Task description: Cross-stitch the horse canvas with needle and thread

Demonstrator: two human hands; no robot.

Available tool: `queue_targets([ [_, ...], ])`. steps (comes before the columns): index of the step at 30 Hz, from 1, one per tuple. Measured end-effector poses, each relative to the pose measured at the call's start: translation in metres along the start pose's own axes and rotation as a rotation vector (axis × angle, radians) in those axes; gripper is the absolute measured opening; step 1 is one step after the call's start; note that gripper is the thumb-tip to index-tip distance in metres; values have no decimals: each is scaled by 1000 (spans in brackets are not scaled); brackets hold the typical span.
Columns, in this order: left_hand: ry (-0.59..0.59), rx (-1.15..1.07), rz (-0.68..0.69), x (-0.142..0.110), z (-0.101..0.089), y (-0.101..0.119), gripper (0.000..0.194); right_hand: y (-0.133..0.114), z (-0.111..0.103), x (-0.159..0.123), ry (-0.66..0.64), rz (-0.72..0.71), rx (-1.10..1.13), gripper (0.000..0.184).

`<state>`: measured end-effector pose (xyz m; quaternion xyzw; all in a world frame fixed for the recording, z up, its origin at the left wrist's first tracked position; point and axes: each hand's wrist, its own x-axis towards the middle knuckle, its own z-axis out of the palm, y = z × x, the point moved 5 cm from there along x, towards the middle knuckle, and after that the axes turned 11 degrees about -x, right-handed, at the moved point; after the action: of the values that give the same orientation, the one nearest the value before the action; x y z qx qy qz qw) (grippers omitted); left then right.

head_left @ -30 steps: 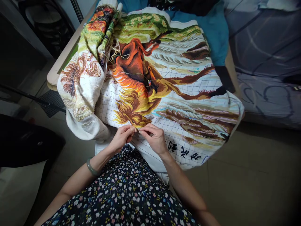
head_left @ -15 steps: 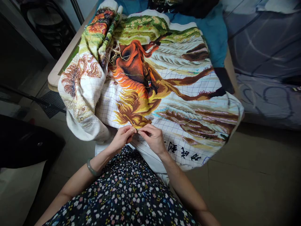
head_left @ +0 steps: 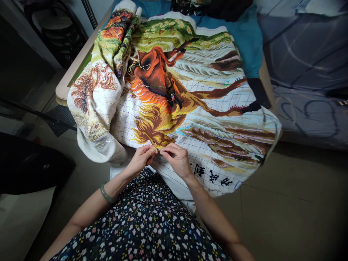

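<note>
A large cross-stitch canvas [head_left: 125,127] lies spread over the table, showing an orange and golden horse among brown and white patches on a drawn grid. At its near edge, just below the horse's head, my left hand [head_left: 143,158] is closed in a pinch. My right hand [head_left: 178,159], also pinched, faces it with the fingertips almost touching. Whatever tiny thing sits between the fingertips is too small to make out. Loose yellowish threads [head_left: 137,64] trail over the stitched horse. The canvas's left part is rolled and folded over, its stitched back [head_left: 95,87] showing.
The table's pale rim [head_left: 65,78] shows at the left. Under the canvas lies a teal cloth [head_left: 250,43], with a black bag-like thing [head_left: 217,9] at the back. A grey patterned cover [head_left: 307,65] fills the right side. A dark chair [head_left: 56,29] stands back left.
</note>
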<state>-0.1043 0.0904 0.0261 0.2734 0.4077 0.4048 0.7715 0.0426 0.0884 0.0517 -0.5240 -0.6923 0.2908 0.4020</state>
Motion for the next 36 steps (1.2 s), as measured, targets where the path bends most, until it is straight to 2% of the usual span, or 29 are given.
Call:
queue_targets([
  [10, -3, 11, 4, -1, 0, 1, 45, -1, 0, 0, 1, -4, -9, 12],
  [21, -84, 120, 61, 9, -8, -5, 42, 6, 1, 3, -37, -79, -73, 17],
  [36, -78, 182, 33, 9, -5, -3, 38, 6, 4, -1, -22, -80, -175, 20],
])
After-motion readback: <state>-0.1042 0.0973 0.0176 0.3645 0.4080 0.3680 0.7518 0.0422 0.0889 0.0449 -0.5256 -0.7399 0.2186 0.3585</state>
